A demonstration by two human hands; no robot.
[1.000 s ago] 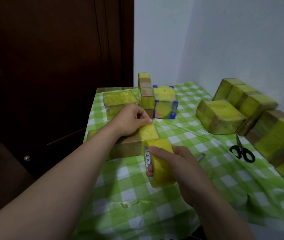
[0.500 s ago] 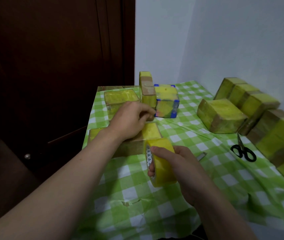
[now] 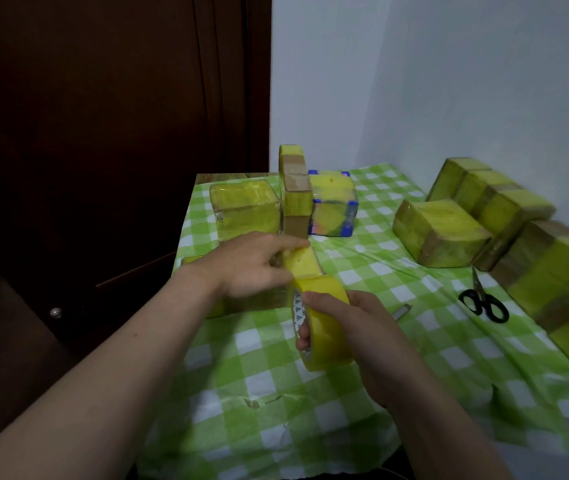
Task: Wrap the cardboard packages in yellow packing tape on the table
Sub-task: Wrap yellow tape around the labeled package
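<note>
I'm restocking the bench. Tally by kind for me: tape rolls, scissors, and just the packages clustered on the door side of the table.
1 yellow packing tape roll
1 pair of black-handled scissors
4 yellow-taped cardboard packages, door side
Total: 6

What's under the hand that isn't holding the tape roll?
A cardboard package, its top taped yellow, lies under the left hand. The hand and the tape roll hide much of it.
</note>
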